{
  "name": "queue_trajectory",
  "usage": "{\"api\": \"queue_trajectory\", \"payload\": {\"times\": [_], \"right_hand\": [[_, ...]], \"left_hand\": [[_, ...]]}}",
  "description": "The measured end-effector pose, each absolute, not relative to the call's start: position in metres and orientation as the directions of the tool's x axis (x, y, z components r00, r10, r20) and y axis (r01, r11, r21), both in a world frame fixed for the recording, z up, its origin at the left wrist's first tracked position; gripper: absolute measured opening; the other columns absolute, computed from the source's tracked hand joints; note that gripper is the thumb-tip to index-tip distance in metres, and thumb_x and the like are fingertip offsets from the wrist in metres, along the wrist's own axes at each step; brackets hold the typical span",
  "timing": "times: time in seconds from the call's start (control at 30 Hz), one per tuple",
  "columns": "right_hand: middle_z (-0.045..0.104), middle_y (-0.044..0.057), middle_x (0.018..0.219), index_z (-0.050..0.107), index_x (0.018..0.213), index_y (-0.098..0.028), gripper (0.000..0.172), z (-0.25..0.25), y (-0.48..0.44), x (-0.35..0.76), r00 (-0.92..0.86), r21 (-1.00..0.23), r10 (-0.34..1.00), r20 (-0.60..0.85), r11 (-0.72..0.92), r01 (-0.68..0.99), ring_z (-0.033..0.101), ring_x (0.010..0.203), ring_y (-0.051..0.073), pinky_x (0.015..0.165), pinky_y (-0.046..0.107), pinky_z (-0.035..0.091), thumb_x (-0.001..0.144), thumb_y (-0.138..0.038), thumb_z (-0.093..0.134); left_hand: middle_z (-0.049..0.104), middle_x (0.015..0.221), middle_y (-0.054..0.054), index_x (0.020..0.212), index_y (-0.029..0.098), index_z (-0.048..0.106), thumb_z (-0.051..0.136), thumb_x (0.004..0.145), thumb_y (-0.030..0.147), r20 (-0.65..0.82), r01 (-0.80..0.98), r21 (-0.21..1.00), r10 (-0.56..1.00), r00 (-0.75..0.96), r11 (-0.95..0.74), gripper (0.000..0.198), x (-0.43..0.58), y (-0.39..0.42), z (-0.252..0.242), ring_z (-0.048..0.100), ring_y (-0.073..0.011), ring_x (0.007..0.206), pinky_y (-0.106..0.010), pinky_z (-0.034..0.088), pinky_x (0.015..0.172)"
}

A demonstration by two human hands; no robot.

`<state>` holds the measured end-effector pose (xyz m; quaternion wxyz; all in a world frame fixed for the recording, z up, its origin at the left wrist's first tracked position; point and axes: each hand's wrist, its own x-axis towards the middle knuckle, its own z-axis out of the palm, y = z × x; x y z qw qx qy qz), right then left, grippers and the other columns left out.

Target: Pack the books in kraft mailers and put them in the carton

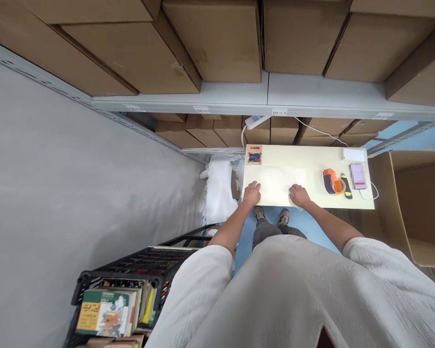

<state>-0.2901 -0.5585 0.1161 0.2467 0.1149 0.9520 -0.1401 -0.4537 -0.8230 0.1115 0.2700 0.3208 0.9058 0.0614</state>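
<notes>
A pale, semi-transparent white sheet [275,178] lies flat on the cream tabletop [308,159]; whether it is paper or plastic wrap I cannot make out. My left hand [252,193] rests on its left end, fingers laid on the surface. At the right end of the sheet, my right hand [299,195] lies with its fingers stretched toward the middle. A small orange book or card [254,154] with a dark picture sits at the back left corner, beyond my left hand. Right of my right hand are an orange tape dispenser [332,182] and a yellow-and-black box cutter [346,186].
A phone [358,176] and a white box or pad [354,154] lie at the table's right end. Shelves of cardboard boxes [217,38] rise behind. An open carton [387,193] stands right, white wrapping [217,188] left, and a black crate [130,263] of books lower left.
</notes>
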Motion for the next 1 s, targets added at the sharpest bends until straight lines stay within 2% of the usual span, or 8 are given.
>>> {"api": "queue_trajectory", "payload": {"times": [0.2, 0.3, 0.37, 0.47, 0.57, 0.73, 0.87, 1.0], "right_hand": [[0.058, 0.022, 0.158, 0.067, 0.147, -0.015, 0.043, 0.118, -0.566, -0.298, -0.809, -0.212, 0.231, -0.54, 0.893, 0.397, 0.055, 0.142, 0.039, 0.117, 0.05, 0.046, 0.111, -0.029, 0.048], [0.06, 0.022, 0.157, 0.068, 0.147, -0.015, 0.044, 0.119, -0.575, -0.318, -0.802, -0.263, 0.283, -0.527, 0.842, 0.471, 0.057, 0.142, 0.039, 0.117, 0.051, 0.048, 0.11, -0.029, 0.049], [0.062, 0.021, 0.156, 0.069, 0.147, -0.017, 0.044, 0.117, -0.582, -0.341, -0.795, -0.326, 0.329, -0.509, 0.781, 0.533, 0.059, 0.141, 0.039, 0.117, 0.051, 0.05, 0.109, -0.03, 0.052], [0.069, 0.018, 0.15, 0.073, 0.142, -0.018, 0.042, 0.109, -0.595, -0.387, -0.756, -0.467, 0.417, -0.504, 0.605, 0.645, 0.067, 0.131, 0.034, 0.115, 0.047, 0.053, 0.104, -0.028, 0.059], [0.076, 0.013, 0.136, 0.076, 0.132, -0.02, 0.037, 0.098, -0.608, -0.434, -0.675, -0.6, 0.492, -0.549, 0.331, 0.729, 0.072, 0.12, 0.029, 0.112, 0.045, 0.057, 0.099, -0.026, 0.062], [0.08, 0.008, 0.127, 0.077, 0.122, -0.024, 0.039, 0.082, -0.624, -0.487, -0.601, -0.722, 0.529, -0.6, -0.034, 0.691, 0.073, 0.117, 0.027, 0.109, 0.047, 0.059, 0.084, -0.024, 0.068], [0.078, 0.009, 0.135, 0.076, 0.128, -0.025, 0.052, 0.076, -0.629, -0.507, -0.567, -0.731, 0.532, -0.629, -0.157, 0.664, 0.072, 0.118, 0.027, 0.107, 0.048, 0.06, 0.077, -0.026, 0.069], [0.08, 0.008, 0.128, 0.075, 0.129, -0.024, 0.053, 0.072, -0.634, -0.521, -0.544, -0.725, 0.549, -0.634, -0.177, 0.665, 0.069, 0.117, 0.027, 0.108, 0.044, 0.057, 0.077, -0.03, 0.068]], "left_hand": [[0.059, 0.154, -0.018, 0.147, 0.019, 0.064, 0.05, 0.102, 0.011, -0.505, 0.592, 0.28, 0.641, -0.579, 0.756, 0.048, -0.458, -0.822, 0.108, 0.055, -0.0337, 0.142, -0.047, 0.048, 0.118], [0.061, 0.151, -0.017, 0.146, 0.02, 0.065, 0.051, 0.103, 0.013, -0.49, 0.596, 0.308, 0.661, -0.568, 0.741, 0.046, -0.47, -0.824, 0.107, 0.058, -0.0328, 0.14, -0.046, 0.05, 0.118], [0.058, 0.157, -0.017, 0.152, 0.022, 0.062, 0.052, 0.103, 0.015, -0.462, 0.581, 0.328, 0.663, -0.589, 0.745, 0.05, -0.483, -0.823, 0.106, 0.057, -0.0329, 0.143, -0.046, 0.049, 0.12], [0.043, 0.176, -0.018, 0.165, 0.021, 0.051, 0.056, 0.104, 0.019, -0.432, 0.536, 0.347, 0.639, -0.636, 0.769, 0.062, -0.508, -0.818, 0.102, 0.048, -0.0355, 0.156, -0.048, 0.045, 0.127], [0.024, 0.188, -0.021, 0.175, 0.017, 0.038, 0.062, 0.104, 0.027, -0.434, 0.518, 0.361, 0.632, -0.643, 0.775, 0.075, -0.531, -0.813, 0.096, 0.034, -0.0383, 0.169, -0.049, 0.037, 0.134], [0.012, 0.19, -0.024, 0.181, 0.014, 0.022, 0.073, 0.099, 0.038, -0.442, 0.582, 0.358, 0.681, -0.584, 0.731, 0.099, -0.553, -0.809, 0.083, 0.017, -0.041, 0.176, -0.058, 0.022, 0.14], [0.008, 0.19, -0.025, 0.183, 0.014, 0.019, 0.079, 0.096, 0.042, -0.479, 0.6, 0.35, 0.688, -0.546, 0.72, 0.109, -0.555, -0.807, 0.074, 0.01, -0.0419, 0.178, -0.06, 0.017, 0.142], [0.007, 0.19, -0.025, 0.184, 0.016, 0.015, 0.082, 0.095, 0.046, -0.486, 0.602, 0.355, 0.691, -0.535, 0.716, 0.116, -0.553, -0.808, 0.073, 0.008, -0.0418, 0.178, -0.059, 0.019, 0.141]]}}
